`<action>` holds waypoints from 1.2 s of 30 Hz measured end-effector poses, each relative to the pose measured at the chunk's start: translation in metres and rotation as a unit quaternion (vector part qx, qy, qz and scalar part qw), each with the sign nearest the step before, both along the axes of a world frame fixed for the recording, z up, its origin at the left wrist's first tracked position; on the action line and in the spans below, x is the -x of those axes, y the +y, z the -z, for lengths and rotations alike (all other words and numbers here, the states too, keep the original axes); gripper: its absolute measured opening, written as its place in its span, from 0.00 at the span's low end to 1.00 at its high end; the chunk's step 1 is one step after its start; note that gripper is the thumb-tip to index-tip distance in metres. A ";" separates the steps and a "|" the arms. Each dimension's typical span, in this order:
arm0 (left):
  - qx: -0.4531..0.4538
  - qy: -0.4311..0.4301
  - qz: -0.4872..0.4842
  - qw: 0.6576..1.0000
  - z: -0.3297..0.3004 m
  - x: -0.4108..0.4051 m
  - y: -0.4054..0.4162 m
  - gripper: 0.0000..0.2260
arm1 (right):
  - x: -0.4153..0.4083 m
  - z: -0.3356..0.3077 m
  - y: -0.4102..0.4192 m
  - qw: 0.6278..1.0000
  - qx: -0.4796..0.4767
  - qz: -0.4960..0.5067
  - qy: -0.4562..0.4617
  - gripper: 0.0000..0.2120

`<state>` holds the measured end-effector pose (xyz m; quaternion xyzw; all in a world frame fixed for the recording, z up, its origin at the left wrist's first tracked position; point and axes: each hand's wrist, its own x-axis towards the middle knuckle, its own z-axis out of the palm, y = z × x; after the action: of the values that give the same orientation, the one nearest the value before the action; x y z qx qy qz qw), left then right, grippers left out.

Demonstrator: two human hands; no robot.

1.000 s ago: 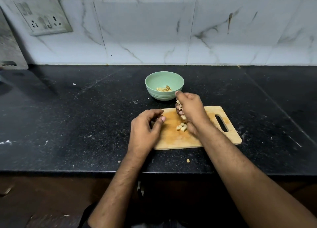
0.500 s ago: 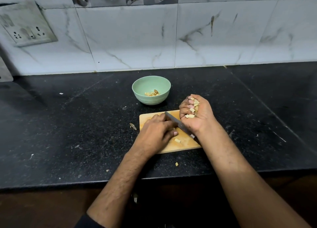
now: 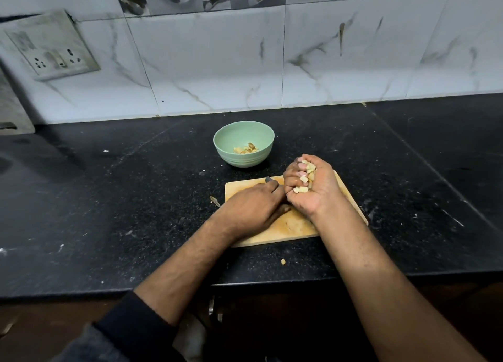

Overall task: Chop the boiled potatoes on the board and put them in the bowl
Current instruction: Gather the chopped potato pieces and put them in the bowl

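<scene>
My right hand [image 3: 317, 195] is cupped palm-up over the wooden chopping board [image 3: 295, 227], shut on a handful of pale chopped potato pieces [image 3: 306, 176]. My left hand [image 3: 255, 208] lies palm-down on the board, touching the right hand. Its fingers are curled over a knife [image 3: 269, 179], of which only the grey tip shows. The green bowl [image 3: 221, 151] stands just beyond the board and holds a few potato pieces [image 3: 245, 149].
The board sits on a black stone counter [image 3: 136, 198] near its front edge. One potato piece [image 3: 283, 261] lies on the counter in front of the board and a peel scrap [image 3: 215, 200] at its left. A tiled wall with a socket plate [image 3: 51, 54] stands behind.
My right hand gathered the potato pieces off the board and turned palm-up with them. My left hand moved right over the knife until it met the right hand.
</scene>
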<state>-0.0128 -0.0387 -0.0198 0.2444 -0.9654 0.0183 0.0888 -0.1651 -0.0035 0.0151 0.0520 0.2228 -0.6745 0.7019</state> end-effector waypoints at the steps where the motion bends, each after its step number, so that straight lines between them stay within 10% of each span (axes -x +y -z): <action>1: 0.010 -0.007 0.000 1.000 0.000 0.001 -0.004 0.19 | 0.000 -0.001 0.001 1.000 -0.002 0.000 0.002 0.16; 8: 0.037 0.032 -0.021 0.999 0.002 0.005 -0.015 0.14 | 0.006 -0.002 0.008 1.000 -0.010 -0.002 0.017 0.15; 12: -0.148 0.256 -0.118 0.948 -0.001 -0.007 -0.021 0.12 | 0.004 -0.002 0.012 1.000 -0.012 -0.004 0.026 0.16; 14: -0.351 0.428 -0.154 0.819 -0.004 -0.015 -0.022 0.14 | 0.002 -0.003 0.012 1.000 -0.015 -0.006 0.025 0.17; 18: -0.669 0.598 -0.149 0.415 -0.014 -0.026 -0.022 0.12 | -0.002 -0.001 0.010 1.000 -0.006 -0.016 0.013 0.16; 21: -0.749 0.609 -0.108 0.237 -0.016 -0.033 -0.019 0.12 | -0.005 0.002 0.008 1.000 -0.004 -0.016 -0.011 0.16; 31: -0.757 0.623 -0.108 0.167 -0.022 -0.023 -0.008 0.09 | -0.025 0.006 -0.006 0.999 -0.015 0.001 -0.037 0.17; 36: -0.721 0.635 -0.152 0.230 -0.030 -0.014 -0.018 0.08 | -0.036 0.001 -0.020 1.000 -0.013 -0.002 -0.015 0.17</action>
<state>0.0010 -0.0565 0.0101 0.2784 -0.1416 -0.8340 0.4548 -0.1288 -0.0240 0.0138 0.0702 0.2212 -0.6693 0.7058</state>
